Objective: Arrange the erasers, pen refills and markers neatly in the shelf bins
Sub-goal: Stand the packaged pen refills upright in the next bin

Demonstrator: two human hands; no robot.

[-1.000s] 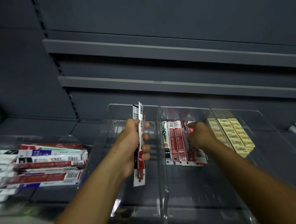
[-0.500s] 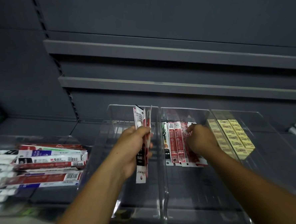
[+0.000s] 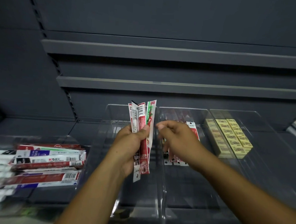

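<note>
The fingers (image 3: 143, 129) of the left hand (image 3: 129, 145) are closed tight around a bunch of pen refill packs (image 3: 142, 115). The packs stand up like a fan over the left clear bin (image 3: 112, 113). The right hand (image 3: 178, 139) is just beside them, its fingers loosely bent and holding nothing. It is above the middle bin (image 3: 190, 192), where more refill packs (image 3: 193, 130) lie flat. Yellow erasers (image 3: 232, 136) sit in rows in the right bin (image 3: 262, 153). A pile of packs (image 3: 49, 161) lies far left.
</note>
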